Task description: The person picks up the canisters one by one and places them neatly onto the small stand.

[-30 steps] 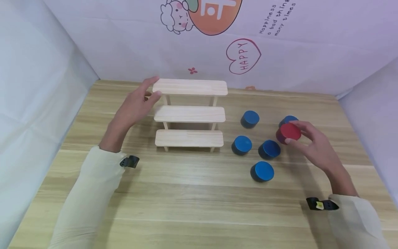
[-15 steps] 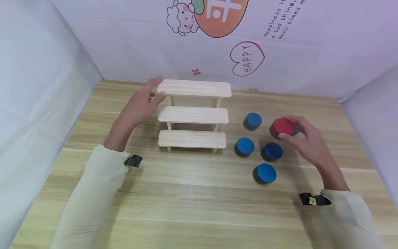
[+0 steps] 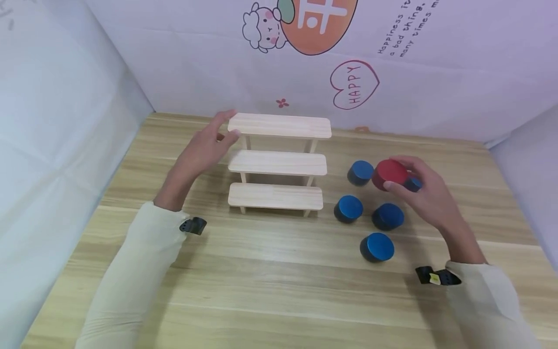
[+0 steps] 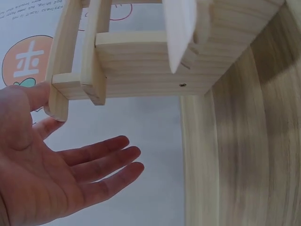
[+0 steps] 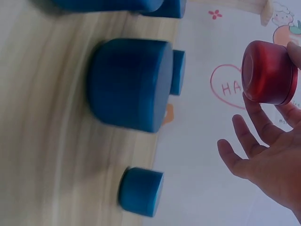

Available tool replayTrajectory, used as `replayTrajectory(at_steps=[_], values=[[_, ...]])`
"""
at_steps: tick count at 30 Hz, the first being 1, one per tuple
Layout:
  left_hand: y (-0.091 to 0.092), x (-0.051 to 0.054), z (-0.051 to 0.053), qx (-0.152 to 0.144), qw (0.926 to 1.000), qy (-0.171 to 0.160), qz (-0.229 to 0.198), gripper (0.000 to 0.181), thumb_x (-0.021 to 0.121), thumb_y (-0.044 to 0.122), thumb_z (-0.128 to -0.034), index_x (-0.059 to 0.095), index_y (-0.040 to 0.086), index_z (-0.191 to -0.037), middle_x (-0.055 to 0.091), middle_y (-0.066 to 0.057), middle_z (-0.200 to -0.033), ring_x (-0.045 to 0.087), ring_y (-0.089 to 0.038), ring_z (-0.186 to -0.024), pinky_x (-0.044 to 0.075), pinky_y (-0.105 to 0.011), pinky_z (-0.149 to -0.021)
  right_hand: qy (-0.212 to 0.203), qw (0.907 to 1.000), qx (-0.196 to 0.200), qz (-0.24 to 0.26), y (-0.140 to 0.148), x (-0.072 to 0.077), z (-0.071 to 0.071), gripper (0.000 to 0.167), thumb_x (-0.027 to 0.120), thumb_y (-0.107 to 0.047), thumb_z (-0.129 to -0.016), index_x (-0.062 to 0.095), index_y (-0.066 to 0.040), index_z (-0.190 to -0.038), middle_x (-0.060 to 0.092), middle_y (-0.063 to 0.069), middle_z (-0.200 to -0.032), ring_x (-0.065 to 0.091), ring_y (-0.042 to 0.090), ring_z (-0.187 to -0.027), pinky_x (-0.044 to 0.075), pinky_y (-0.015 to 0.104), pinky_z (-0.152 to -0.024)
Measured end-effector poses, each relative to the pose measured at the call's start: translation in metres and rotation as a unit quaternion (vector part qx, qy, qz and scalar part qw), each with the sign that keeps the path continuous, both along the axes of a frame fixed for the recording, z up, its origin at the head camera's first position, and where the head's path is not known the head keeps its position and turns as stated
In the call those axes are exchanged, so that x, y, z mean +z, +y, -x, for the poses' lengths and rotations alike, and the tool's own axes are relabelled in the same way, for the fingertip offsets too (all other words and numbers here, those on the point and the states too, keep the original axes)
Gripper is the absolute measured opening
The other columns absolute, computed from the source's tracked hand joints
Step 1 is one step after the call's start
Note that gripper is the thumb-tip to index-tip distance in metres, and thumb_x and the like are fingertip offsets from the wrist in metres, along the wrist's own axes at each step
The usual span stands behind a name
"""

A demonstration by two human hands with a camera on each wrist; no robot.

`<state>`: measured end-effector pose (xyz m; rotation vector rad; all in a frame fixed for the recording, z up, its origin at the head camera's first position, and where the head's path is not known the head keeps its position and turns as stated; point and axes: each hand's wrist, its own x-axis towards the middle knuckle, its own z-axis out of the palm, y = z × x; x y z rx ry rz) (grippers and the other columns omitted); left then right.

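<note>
A three-step wooden shelf stands against the back wall. My left hand pinches the left end of its top board between thumb and index finger. In the left wrist view, the other fingers of that hand are stretched out beside the shelf. My right hand holds a red round tin by its sides, raised off the table, as the right wrist view shows. Below and around it are several blue round tins. One blue tin is partly hidden behind the right hand.
The wooden table ends at a white printed backdrop behind the shelf. White cloth walls close off both sides. Several blue tins, such as this one, stand between the shelf and the right hand.
My right hand has carried the red tin leftward and back, away from the far-right blue tin. My left hand keeps its hold on the top board. The head view has shifted slightly.
</note>
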<state>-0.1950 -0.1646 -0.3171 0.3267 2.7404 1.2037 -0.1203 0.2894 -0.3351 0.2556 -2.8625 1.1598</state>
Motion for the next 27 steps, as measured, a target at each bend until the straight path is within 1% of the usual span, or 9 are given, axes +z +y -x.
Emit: replayTrajectory(at_steps=[3,7,11,16,18,21,22,25,27], values=[[0.0,0.002,0.0,0.004,0.9999,-0.011,-0.004,0.065,0.042,0.057,-0.102,0.019,0.036,-0.159,0.031,-0.001,-0.16,0.05,-0.03,-0.13,0.044,-0.057,-0.095,0.002,1.0,0.002,-0.004,-0.007,0.003,0.004,0.059,0.071,-0.028,-0.094,0.048,-0.011,-0.146,0.054,0.012,-0.136,0.047,0.033,-0.119,0.04,0.025,-0.084],[0.0,0.002,0.002,0.009,0.9997,-0.023,-0.002,0.066,0.042,0.059,-0.1011,0.019,0.039,-0.159,0.036,-0.004,-0.157,0.051,-0.029,-0.128,0.046,-0.056,-0.092,0.009,0.9999,0.009,0.003,-0.015,0.007,0.007,0.06,0.072,-0.025,-0.093,0.048,-0.009,-0.146,0.054,0.013,-0.136,0.045,0.031,-0.122,0.039,0.046,-0.096],[-0.001,0.002,0.003,0.008,0.9995,-0.031,-0.001,0.065,0.043,0.057,-0.1016,0.019,0.038,-0.159,0.042,-0.01,-0.153,0.052,-0.031,-0.127,0.047,-0.055,-0.09,0.008,0.9996,0.014,0.022,-0.022,0.008,0.009,0.061,0.072,-0.023,-0.091,0.048,-0.008,-0.146,0.053,0.015,-0.138,0.044,0.033,-0.126,0.037,0.063,-0.099],[0.0,0.003,0.004,0.008,0.9995,-0.031,-0.003,0.064,0.044,0.055,-0.102,0.02,0.036,-0.159,0.045,-0.013,-0.149,0.054,-0.031,-0.123,0.047,-0.053,-0.088,0.022,0.9995,0.015,0.019,-0.028,0.018,0.015,0.06,0.072,-0.025,-0.093,0.049,-0.01,-0.146,0.054,0.011,-0.138,0.046,0.033,-0.126,0.04,0.043,-0.104],[0.0,0.002,0.004,0.008,0.9995,-0.03,-0.005,0.064,0.044,0.055,-0.1021,0.021,0.036,-0.159,0.046,-0.013,-0.148,0.054,-0.03,-0.122,0.047,-0.053,-0.088,0.025,0.9994,0.015,0.016,-0.03,0.025,0.019,0.059,0.071,-0.026,-0.093,0.049,-0.011,-0.146,0.055,0.009,-0.136,0.047,0.033,-0.126,0.039,0.042,-0.103],[0.0,0.002,0.004,0.009,0.9994,-0.032,-0.007,0.064,0.045,0.055,-0.1022,0.021,0.036,-0.158,0.046,-0.013,-0.148,0.054,-0.031,-0.122,0.047,-0.053,-0.088,0.023,0.9994,0.019,0.018,-0.035,0.034,0.023,0.06,0.071,-0.028,-0.093,0.049,-0.013,-0.146,0.055,0.009,-0.136,0.046,0.034,-0.127,0.038,0.053,-0.104],[-0.001,0.002,0.004,0.009,0.9994,-0.032,-0.006,0.063,0.045,0.054,-0.1023,0.021,0.036,-0.158,0.047,-0.014,-0.147,0.054,-0.031,-0.122,0.047,-0.053,-0.087,0.024,0.9994,0.021,0.016,-0.037,0.035,0.024,0.061,0.072,-0.028,-0.092,0.049,-0.014,-0.147,0.055,0.009,-0.136,0.046,0.034,-0.127,0.038,0.053,-0.104],[-0.001,0.002,0.004,0.011,0.9994,-0.033,-0.003,0.063,0.045,0.054,-0.1024,0.021,0.036,-0.158,0.049,-0.015,-0.144,0.056,-0.03,-0.117,0.047,-0.051,-0.084,0.033,0.999,0.026,0.012,-0.043,0.038,0.026,0.06,0.073,-0.026,-0.092,0.049,-0.015,-0.146,0.056,0.007,-0.136,0.047,0.031,-0.126,0.04,0.039,-0.101],[-0.001,0.002,0.003,0.012,0.9994,-0.033,-0.004,0.063,0.045,0.054,-0.1024,0.022,0.036,-0.158,0.051,-0.015,-0.142,0.057,-0.03,-0.114,0.047,-0.049,-0.083,0.041,0.9986,0.03,0.016,-0.047,0.04,0.027,0.059,0.073,-0.024,-0.092,0.05,-0.015,-0.146,0.056,0.007,-0.136,0.047,0.031,-0.126,0.04,0.035,-0.101]])
